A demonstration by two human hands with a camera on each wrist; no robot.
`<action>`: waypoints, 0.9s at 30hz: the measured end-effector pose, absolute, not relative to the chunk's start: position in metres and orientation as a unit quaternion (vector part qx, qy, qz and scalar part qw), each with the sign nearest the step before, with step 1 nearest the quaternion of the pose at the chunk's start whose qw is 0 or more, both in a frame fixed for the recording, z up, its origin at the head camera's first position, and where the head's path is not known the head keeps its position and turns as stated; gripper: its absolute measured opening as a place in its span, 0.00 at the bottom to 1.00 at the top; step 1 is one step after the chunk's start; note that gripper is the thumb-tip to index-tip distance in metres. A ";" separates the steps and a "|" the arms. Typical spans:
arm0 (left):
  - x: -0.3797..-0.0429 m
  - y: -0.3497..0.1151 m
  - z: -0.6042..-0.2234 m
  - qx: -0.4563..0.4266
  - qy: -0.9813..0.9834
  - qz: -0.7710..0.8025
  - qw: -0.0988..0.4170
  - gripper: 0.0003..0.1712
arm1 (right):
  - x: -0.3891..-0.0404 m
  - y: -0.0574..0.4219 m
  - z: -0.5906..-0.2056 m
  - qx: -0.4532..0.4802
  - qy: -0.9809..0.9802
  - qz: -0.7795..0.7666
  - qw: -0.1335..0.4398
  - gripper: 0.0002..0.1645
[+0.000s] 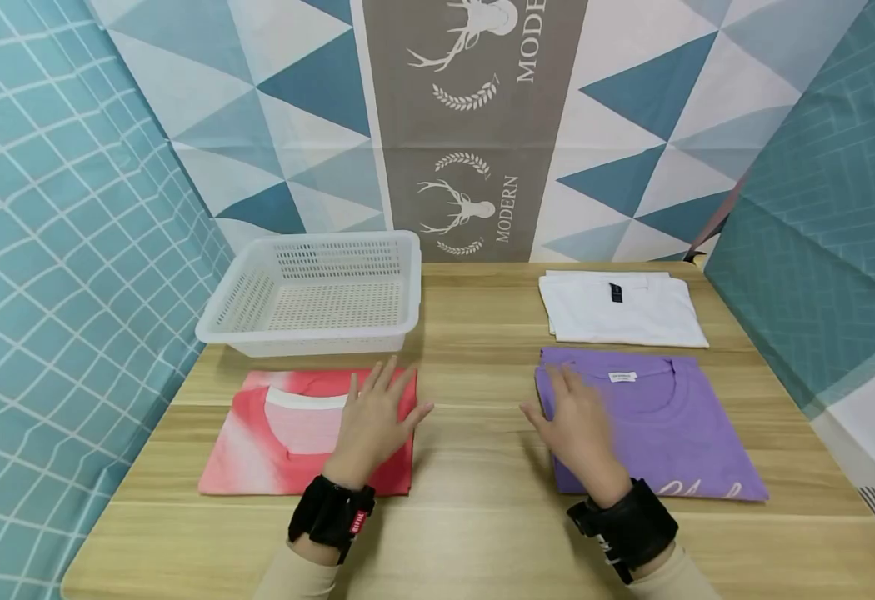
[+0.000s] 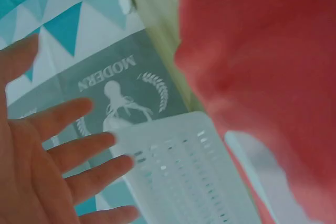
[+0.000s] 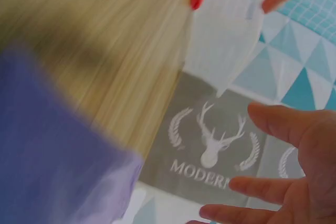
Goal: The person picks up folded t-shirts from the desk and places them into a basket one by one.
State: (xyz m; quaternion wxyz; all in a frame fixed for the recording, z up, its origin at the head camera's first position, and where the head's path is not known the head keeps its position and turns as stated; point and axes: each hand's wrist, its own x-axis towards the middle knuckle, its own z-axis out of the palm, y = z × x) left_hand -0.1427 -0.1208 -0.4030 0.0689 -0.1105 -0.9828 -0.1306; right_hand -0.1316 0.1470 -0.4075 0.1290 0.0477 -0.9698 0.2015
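My left hand (image 1: pixel 373 421) is above the right part of a folded red and pink T-shirt (image 1: pixel 246 454) with a white collar band. Its fingers are spread and hold nothing, as the left wrist view also shows. Over the left edge of a folded purple T-shirt (image 1: pixel 677 425) is my right hand (image 1: pixel 578 425), fingers extended and apart, with nothing in it. The right wrist view shows this hand (image 3: pixel 294 171) clear of the purple cloth (image 3: pixel 58 156). Whether the left hand touches the red shirt is hard to tell in the head view.
A white perforated plastic basket (image 1: pixel 306 336) stands at the back left of the wooden table (image 1: pixel 475 517), behind the red shirt. A folded white T-shirt (image 1: pixel 647 321) lies at the back right, behind the purple one. Patterned cloth (image 1: pixel 475 125) hangs along the table's back edge.
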 end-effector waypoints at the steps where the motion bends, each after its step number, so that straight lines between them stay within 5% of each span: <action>1: -0.141 -0.123 -0.401 -0.108 -0.982 -0.134 0.076 0.35 | -0.131 0.143 -0.406 0.049 -0.967 0.212 0.130 0.42; 9: -0.129 -0.152 -0.396 -0.090 -0.968 -0.168 0.160 0.26 | -0.132 0.098 -0.395 0.046 -0.943 0.326 0.037 0.37; 18: -0.108 -0.219 -0.389 0.064 -0.975 -0.202 0.060 0.27 | -0.143 0.049 -0.400 0.035 -0.877 0.462 -0.126 0.39; 24: -0.086 -0.272 -0.402 0.165 -0.954 -0.227 0.102 0.24 | -0.142 0.021 -0.416 0.007 -0.822 0.529 -0.209 0.42; 27: -0.079 -0.296 -0.409 0.219 -0.945 -0.228 0.081 0.26 | -0.139 0.012 -0.421 -0.016 -0.814 0.533 -0.231 0.40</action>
